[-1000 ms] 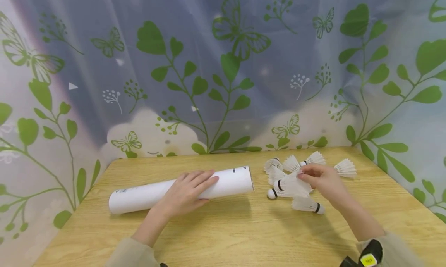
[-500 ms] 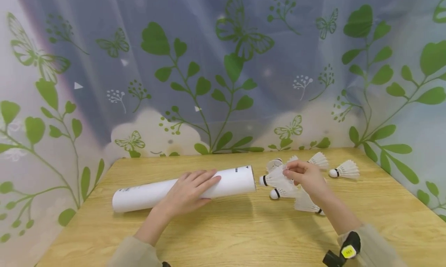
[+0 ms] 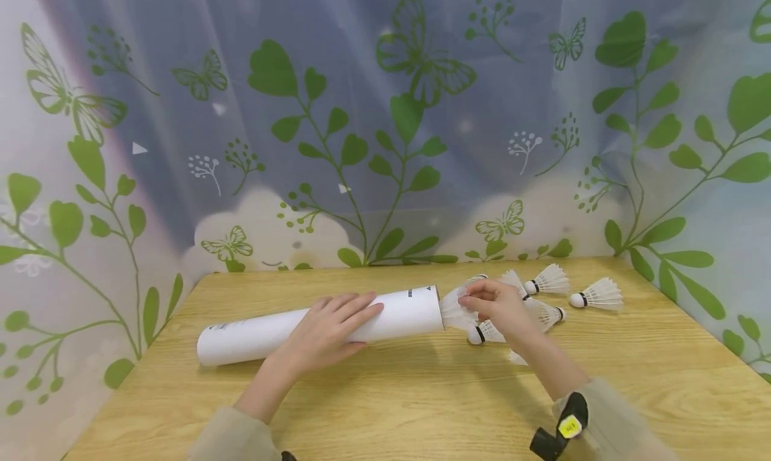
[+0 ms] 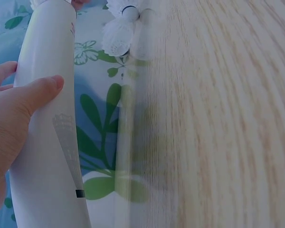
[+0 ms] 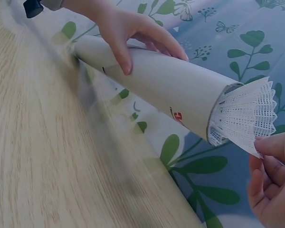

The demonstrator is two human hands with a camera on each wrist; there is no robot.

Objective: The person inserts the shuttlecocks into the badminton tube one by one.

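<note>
A white cardboard shuttlecock tube (image 3: 255,337) lies slantwise on the wooden table in the head view. My left hand (image 3: 328,330) grips it from above, thumb on one side and fingers over the other, as the left wrist view also shows. At the tube's right end, my right hand (image 3: 502,310) pinches a white shuttlecock (image 5: 249,111) by its skirt edge. In the right wrist view its cork end is hidden inside the tube's open mouth, while the flared skirt sticks out. Another skirt shows inside the mouth.
Several loose shuttlecocks lie behind and around the right hand, among them one shuttlecock (image 3: 599,295) at the far right and one (image 3: 548,279) near the back edge. A curtain (image 3: 337,180) with leaves and butterflies hangs behind the table (image 3: 373,407).
My right hand has moved left with the shuttlecock, from the pile to the tube's mouth, and its cork end has gone inside. The left hand stays on the tube.
</note>
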